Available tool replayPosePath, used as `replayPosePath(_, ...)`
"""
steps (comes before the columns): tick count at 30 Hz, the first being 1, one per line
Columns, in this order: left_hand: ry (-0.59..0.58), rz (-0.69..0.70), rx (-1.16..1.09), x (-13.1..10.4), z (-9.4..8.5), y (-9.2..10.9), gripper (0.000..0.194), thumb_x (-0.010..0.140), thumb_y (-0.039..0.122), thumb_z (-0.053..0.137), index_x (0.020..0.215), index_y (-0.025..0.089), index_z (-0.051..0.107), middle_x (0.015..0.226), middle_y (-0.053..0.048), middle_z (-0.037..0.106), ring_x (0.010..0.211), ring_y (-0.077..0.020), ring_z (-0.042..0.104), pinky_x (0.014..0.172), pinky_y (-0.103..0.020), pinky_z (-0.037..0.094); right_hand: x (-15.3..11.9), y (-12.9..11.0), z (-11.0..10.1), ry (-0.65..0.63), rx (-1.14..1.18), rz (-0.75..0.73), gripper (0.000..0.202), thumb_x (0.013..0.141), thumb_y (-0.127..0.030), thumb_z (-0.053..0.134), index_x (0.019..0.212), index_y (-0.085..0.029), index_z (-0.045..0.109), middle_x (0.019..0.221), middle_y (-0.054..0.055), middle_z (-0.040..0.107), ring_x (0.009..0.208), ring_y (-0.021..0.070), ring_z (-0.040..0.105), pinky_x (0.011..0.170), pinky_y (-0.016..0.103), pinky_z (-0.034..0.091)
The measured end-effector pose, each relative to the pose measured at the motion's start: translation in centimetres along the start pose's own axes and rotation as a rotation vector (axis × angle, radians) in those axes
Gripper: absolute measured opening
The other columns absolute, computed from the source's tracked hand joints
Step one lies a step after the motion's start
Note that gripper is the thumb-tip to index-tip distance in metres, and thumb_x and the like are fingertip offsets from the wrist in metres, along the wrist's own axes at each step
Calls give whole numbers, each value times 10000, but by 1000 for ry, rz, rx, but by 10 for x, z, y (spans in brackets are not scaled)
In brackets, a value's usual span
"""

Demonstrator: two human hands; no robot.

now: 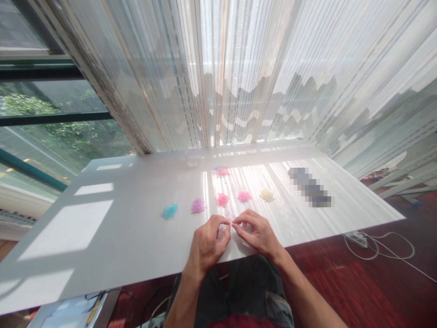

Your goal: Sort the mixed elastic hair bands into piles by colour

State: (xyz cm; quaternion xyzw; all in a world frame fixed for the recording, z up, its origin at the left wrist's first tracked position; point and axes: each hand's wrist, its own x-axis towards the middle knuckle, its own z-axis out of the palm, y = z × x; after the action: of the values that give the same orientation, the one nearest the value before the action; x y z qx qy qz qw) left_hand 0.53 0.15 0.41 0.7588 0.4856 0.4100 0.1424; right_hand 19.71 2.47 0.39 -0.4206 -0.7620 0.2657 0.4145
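My left hand [209,241] and my right hand [256,231] meet near the table's front edge, thumb and forefinger of each pinched together. What they hold between the fingertips is too small to name. Just behind and below the fingertips lies a small pale pink pile [228,217], partly hidden by my hands. Beyond it, a row of small piles of thin loops runs across: teal [170,211], purple [198,205], red-pink [221,199], pink [244,196] and pale yellow [266,195]. A mixed-colour pile [221,171] sits farther back.
A clear round container [194,158] stands at the back of the white table [136,241]. A pixelated dark object [310,187] lies at the right. Sheer curtains [239,82] hang behind the table. White cables [392,248] lie on the floor to the right.
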Motion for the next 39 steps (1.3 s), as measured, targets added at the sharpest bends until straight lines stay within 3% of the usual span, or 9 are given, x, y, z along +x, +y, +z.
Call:
replayPosePath(24,-18,-2,71,0,1,1,80,901,163,601,947,227,613,869,20,710,625,-128,624,616,-248,475,-1,-1,-1,-48,39,-40,69,913,-206,656,938,-219,719,837,31,671,756,161,647,680,267,524)
replayPosePath(33,14,81,-16,-1,-1,1,121,892,133,593,962,229,572,881,20,683,603,-103,590,580,-225,444,-1,-2,-1,-81,41,-31,109,828,-132,622,888,-213,664,780,0,641,701,142,616,658,254,499)
replayPosePath(39,2,39,-74,-2,-1,2,103,899,167,628,967,229,582,871,27,700,538,-88,518,553,-218,456,-1,-1,0,-98,40,-33,79,850,-155,633,893,-213,664,794,5,636,716,146,615,667,257,492)
